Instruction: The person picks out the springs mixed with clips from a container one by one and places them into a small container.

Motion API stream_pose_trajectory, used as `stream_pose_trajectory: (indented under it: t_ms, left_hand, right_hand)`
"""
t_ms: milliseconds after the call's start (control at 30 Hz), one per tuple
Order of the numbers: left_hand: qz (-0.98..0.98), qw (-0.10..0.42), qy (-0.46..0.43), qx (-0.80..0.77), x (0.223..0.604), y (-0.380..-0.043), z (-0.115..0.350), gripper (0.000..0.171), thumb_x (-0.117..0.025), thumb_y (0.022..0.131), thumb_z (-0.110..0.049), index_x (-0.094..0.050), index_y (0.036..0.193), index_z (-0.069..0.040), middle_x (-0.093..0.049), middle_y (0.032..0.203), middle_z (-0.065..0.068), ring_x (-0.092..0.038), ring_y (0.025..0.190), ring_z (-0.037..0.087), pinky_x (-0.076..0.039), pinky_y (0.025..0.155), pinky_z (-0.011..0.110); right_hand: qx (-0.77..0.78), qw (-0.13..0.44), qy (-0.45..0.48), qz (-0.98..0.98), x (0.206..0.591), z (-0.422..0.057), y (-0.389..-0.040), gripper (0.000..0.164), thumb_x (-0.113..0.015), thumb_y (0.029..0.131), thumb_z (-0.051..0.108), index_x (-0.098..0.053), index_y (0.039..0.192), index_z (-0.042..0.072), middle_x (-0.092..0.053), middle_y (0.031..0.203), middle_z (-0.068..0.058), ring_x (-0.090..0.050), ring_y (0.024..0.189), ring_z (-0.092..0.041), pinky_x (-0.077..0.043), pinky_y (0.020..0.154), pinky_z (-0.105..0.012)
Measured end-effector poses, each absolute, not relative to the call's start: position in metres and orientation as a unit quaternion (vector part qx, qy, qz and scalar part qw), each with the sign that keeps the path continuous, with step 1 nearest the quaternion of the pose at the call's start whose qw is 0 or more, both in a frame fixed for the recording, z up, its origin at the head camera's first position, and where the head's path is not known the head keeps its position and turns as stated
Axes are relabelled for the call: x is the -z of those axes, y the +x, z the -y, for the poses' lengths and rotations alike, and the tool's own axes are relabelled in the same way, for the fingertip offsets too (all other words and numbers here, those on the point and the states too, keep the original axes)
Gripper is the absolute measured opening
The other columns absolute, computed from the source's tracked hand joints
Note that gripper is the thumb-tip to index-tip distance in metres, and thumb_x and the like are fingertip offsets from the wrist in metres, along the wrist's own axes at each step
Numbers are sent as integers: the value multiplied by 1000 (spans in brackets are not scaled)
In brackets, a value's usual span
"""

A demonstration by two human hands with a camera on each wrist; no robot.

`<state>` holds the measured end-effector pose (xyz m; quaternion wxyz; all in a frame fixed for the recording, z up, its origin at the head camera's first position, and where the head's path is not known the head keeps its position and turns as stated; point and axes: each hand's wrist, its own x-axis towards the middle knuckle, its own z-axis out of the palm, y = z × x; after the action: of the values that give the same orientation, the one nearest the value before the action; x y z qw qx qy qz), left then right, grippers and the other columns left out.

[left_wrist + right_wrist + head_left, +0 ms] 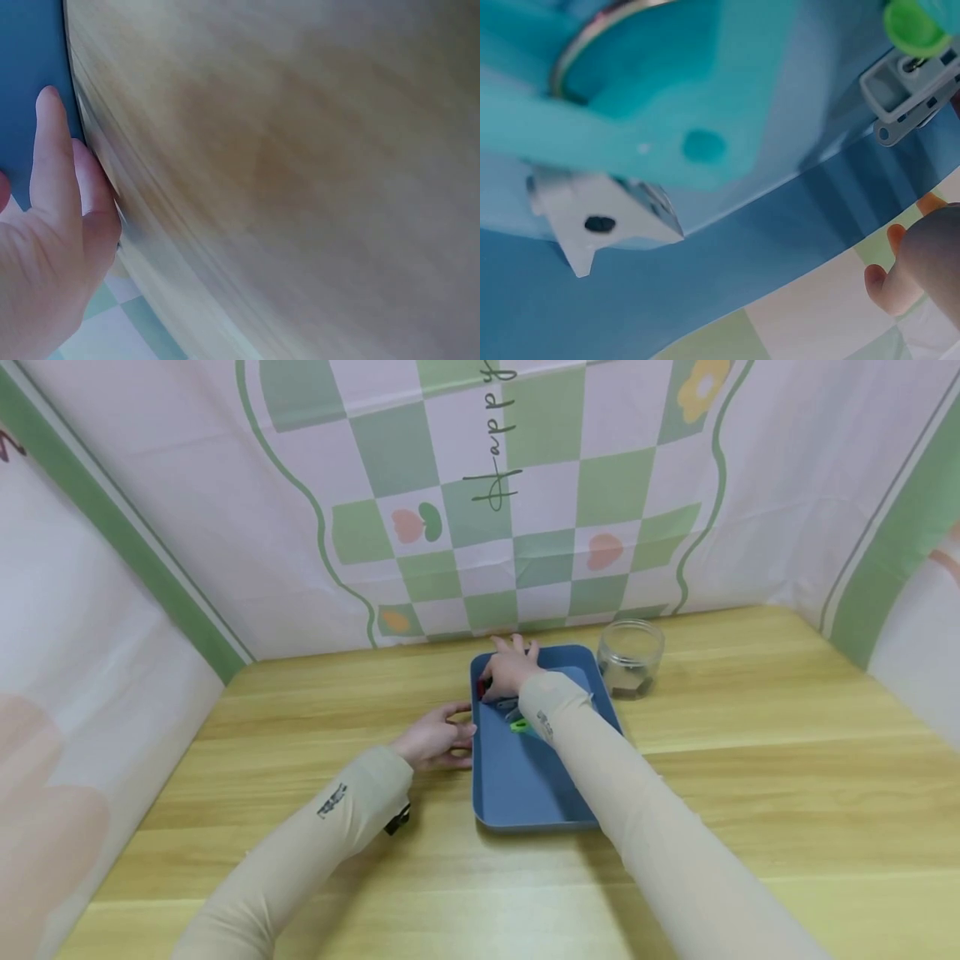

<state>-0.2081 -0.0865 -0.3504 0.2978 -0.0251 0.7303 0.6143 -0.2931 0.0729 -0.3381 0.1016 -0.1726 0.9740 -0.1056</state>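
A blue tray (pixel 525 777) lies on the table with several small clips in it. My right hand (pixel 512 670) reaches into its far left corner, thumb and index finger pinching a small red and dark piece (pixel 482 688) whose kind is mostly hidden; its other fingers stretch over the rim. Beside that hand are a grey clip (pixel 907 90) and a green-ended piece (pixel 519 726). Close to the right wrist camera sit a teal clip (pixel 705 146) with a metal ring and a whitish clip (pixel 604 217). My left hand (pixel 438 737) touches the tray's left side with extended fingers.
A clear open jar (pixel 632 652) with dark pieces at its bottom stands against the tray's far right side. The wooden table (pixel 315 735) meets a patterned cloth (pixel 480 560) at the back and at both sides.
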Motion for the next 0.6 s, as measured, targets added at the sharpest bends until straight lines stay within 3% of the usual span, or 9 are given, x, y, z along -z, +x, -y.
stream_pose_trajectory:
  t_ms: [600]
  left_hand:
    - [-727, 296, -24, -619, 352, -209, 87, 53, -45, 100, -9, -26, 149, -15, -59, 115, 17, -61, 96, 21, -56, 77, 33]
  right_hand:
    - [120, 97, -176, -972, 336, -75, -297, 36, -74, 81, 36, -71, 114, 21, -10, 159, -11, -1, 141, -41, -1, 111, -62]
